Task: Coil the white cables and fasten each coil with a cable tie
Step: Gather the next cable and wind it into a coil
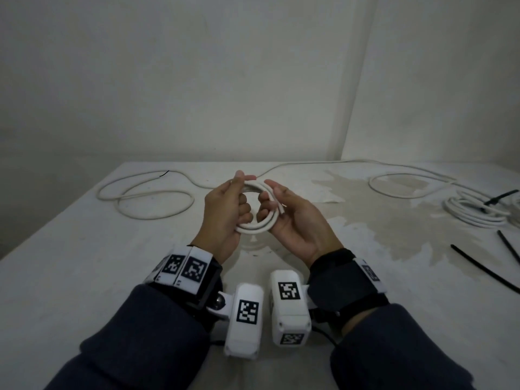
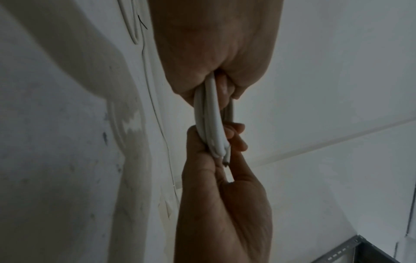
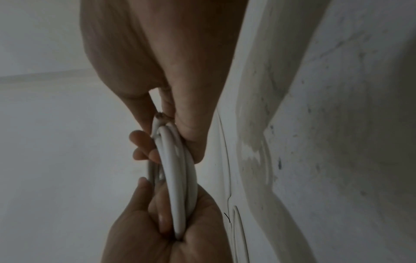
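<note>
Coil (image 1: 260,212) within both hands' fingers (image 1: 244,206)

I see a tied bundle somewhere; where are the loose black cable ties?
In the head view, the loose ties lie on the table at the far right edge, just nearer the person than the tied coil.

A white table (image 1: 84,277) is standing against pale walls (image 1: 197,66) that are meeting in a corner at the right rear. A broad discoloured stain (image 1: 394,220) is spreading across the table's right half. In the left wrist view, a perforated grey metal bracket (image 2: 344,250) is showing at the lower right edge.
</note>
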### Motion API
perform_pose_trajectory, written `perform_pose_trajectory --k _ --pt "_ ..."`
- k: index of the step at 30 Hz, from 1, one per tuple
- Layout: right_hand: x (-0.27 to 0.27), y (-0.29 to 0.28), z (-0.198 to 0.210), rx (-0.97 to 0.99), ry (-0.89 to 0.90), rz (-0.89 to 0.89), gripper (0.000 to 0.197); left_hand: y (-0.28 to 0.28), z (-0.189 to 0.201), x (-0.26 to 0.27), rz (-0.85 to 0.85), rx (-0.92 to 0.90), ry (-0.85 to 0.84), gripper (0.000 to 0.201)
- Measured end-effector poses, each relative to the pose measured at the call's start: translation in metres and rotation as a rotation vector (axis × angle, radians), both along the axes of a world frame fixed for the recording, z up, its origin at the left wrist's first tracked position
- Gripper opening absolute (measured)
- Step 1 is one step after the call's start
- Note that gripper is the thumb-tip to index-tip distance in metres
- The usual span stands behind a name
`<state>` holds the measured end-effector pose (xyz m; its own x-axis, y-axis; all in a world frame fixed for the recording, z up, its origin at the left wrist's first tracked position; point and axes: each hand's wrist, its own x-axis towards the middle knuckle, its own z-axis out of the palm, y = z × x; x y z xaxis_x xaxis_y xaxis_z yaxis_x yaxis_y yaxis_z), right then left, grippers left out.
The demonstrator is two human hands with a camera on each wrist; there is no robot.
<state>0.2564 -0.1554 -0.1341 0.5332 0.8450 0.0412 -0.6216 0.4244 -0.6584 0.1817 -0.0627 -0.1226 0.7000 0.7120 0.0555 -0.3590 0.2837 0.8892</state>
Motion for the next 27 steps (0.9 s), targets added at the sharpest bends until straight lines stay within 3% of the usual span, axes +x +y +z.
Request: perform_pose_trajectory --k 6,9,14,19,23,27 --pt "0.012 -0.01 -0.001 -0.097 -0.089 -0.067 0.014 0.014 -0.003 -0.006 -0.326 -0.107 0.029 0.018" --pt "0.017 -0.02 0.002 -0.194 -0.166 0.009 0.014 0.023 -0.003 -0.016 -0.504 -0.066 0.088 0.012" --pt "0.016 -0.025 0.005 -0.289 -0.283 0.14 0.013 0.029 -0.002 -0.025 -0.755 -0.065 0.178 0.019" --pt "0.013 -0.024 0.007 -0.32 -0.367 0.109 0.017 0.018 0.006 -0.019 -0.701 -0.058 0.297 0.018" --pt "0.013 -0.021 0.007 -0.321 -0.394 0.044 0.012 0.007 0.001 -0.009 -0.498 0.056 0.361 0.045" --pt "0.014 -0.02 0.003 -0.37 -0.42 -0.037 0.005 0.0 0.001 -0.005 -0.271 0.008 0.299 0.029"
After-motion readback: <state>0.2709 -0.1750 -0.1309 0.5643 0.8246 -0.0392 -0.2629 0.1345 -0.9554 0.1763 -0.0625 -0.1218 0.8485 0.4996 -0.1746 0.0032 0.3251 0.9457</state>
